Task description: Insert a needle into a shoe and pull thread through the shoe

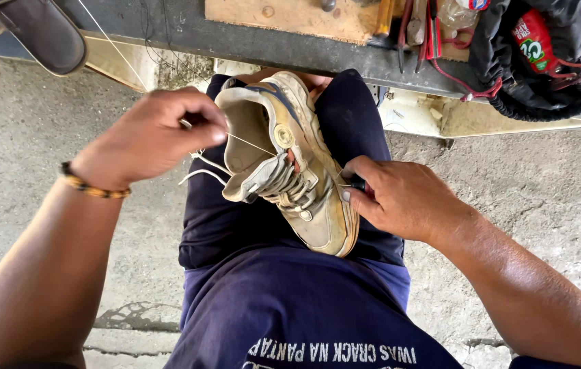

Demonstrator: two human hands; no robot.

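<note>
Head view, looking down at my lap: a worn beige sneaker [290,164] lies on my thighs, toe toward my right knee, its heel opening turned up toward the bench. My left hand [150,137] is closed, finger and thumb pinched on a thin pale thread [249,143] that runs taut from my fingertips across the shoe's opening to the tongue and laces. My right hand [399,198] is closed around a small dark tool handle [359,185], probably an awl, pressed against the shoe's side near the sole; the tip is hidden, so I cannot tell whether it has pierced.

To do this stitch well, I judge I should keep the thread tight and straight and steady the shoe between my legs. The shoe sits between both hands, touching the right, just beside the left.
</note>
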